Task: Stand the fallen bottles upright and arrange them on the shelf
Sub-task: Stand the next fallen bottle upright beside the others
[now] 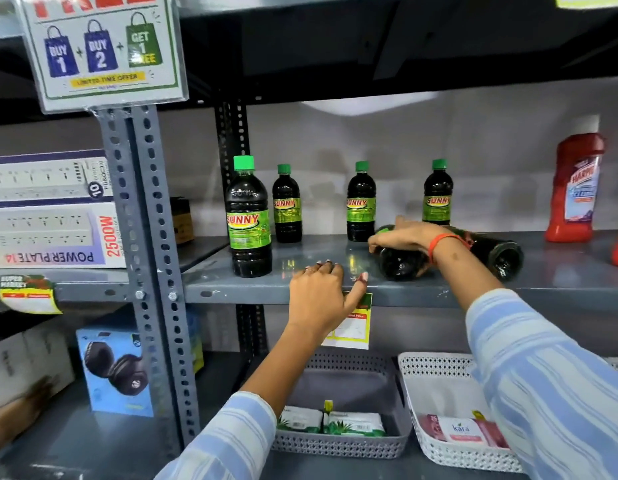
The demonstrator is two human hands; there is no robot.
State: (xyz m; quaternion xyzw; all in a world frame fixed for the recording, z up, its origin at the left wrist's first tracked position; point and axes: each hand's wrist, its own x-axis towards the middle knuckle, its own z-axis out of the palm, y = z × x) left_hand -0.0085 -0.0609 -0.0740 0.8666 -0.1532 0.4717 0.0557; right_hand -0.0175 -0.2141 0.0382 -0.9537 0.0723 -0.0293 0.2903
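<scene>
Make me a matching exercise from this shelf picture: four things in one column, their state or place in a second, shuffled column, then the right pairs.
Things:
1. big Sunny bottle
2. right hand
3. left hand
4. red Harpic bottle

State or place:
A. rests on the shelf's front edge
B. stands upright at the far right of the shelf
C. stands upright, nearest the shelf post
D. grips a bottle lying on its side

Pairs: 1-C, 2-D, 3-A, 4-B

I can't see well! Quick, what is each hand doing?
Left hand: open, resting on the shelf edge, holding nothing.
Right hand: closed on a fallen bottle.
</scene>
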